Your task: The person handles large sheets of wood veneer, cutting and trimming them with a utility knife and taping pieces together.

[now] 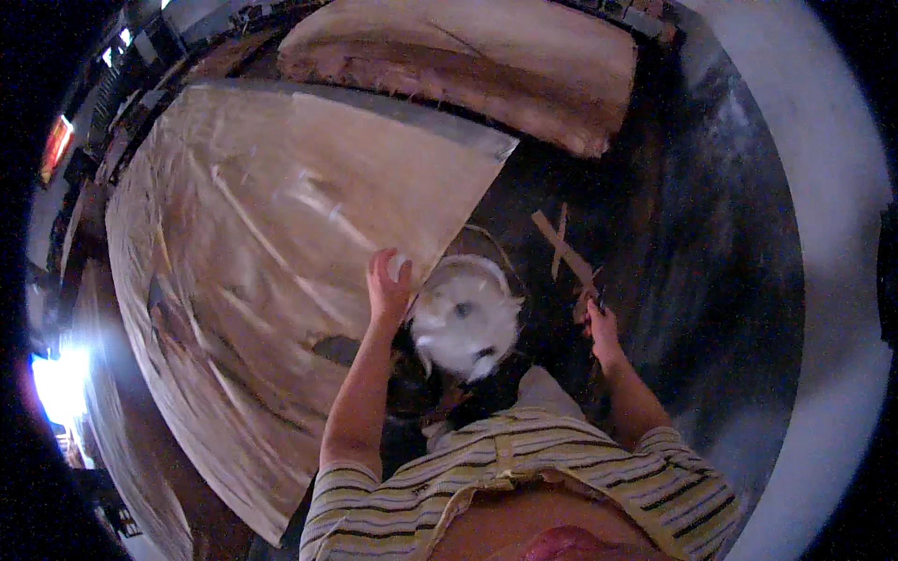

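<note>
My left hand point(387, 292) is raised over the edge of a large tan sheet point(309, 215), its fingers curled round a small white wad point(398, 266). Just right of it stands a round white bucket point(466, 318) with a thin handle, filled with or covered by crumpled white material too blurred to name. My right hand point(601, 329) is closed at the right, over the dark floor. Something dark shows at its fingertips, but I cannot make out what it is. A flat brown strip point(571, 251) reaches from near these fingers and crosses a thinner strip point(559, 234).
Beyond the tan sheet lies a thick pale-brown bundle or roll point(468, 70). The dark floor point(692, 224) stretches along the right, up to a pale wall point(832, 309). A bright light point(61, 385) glares at the far left.
</note>
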Available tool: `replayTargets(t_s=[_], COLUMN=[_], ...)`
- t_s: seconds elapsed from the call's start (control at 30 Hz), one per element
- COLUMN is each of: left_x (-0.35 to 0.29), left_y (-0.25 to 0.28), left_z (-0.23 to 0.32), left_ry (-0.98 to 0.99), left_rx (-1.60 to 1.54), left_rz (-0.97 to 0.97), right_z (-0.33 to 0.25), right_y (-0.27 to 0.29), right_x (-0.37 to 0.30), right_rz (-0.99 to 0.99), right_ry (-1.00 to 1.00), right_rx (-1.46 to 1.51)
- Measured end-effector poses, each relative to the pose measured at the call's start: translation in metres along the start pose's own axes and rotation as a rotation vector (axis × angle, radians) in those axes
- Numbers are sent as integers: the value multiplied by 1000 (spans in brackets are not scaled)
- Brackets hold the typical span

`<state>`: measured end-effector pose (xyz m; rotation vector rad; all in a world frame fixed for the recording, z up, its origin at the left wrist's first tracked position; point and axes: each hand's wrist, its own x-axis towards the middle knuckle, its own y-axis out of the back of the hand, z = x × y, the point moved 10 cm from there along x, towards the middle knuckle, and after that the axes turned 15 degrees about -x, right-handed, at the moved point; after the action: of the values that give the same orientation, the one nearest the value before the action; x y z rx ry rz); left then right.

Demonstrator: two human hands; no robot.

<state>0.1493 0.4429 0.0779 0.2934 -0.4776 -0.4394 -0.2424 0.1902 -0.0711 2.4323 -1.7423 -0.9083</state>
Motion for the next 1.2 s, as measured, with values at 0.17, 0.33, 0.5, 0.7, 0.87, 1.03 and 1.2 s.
replayTargets(t_s=[0.17, 0.33, 0.5, 0.7, 0.87, 1.03, 1.2], left_x=[37, 54, 55, 69, 79, 69, 186], left_y=[-42, -102, -57, -72, -89, -115, -270], left_z=[-111, -50, -92, -49, -55, -34, 12], left_ry=[381, 380, 335, 489, 501, 90, 325], left_rx=[320, 810, 882, 842, 1025, 162, 634], left_rz=[354, 117, 304, 304, 345, 730, 380], right_z=[5, -13, -85, -224, -268, -237, -237], right_y=[50, 123, 42, -75, -86, -63, -65], right_x=[103, 195, 314, 353, 445, 583, 735], right_rz=[-108, -68, -16, -473, -611, -577, -660], right_ry=[-39, 32, 354, 317, 380, 347, 294], right_rx=[-81, -304, -641, -723, -742, -943, -883])
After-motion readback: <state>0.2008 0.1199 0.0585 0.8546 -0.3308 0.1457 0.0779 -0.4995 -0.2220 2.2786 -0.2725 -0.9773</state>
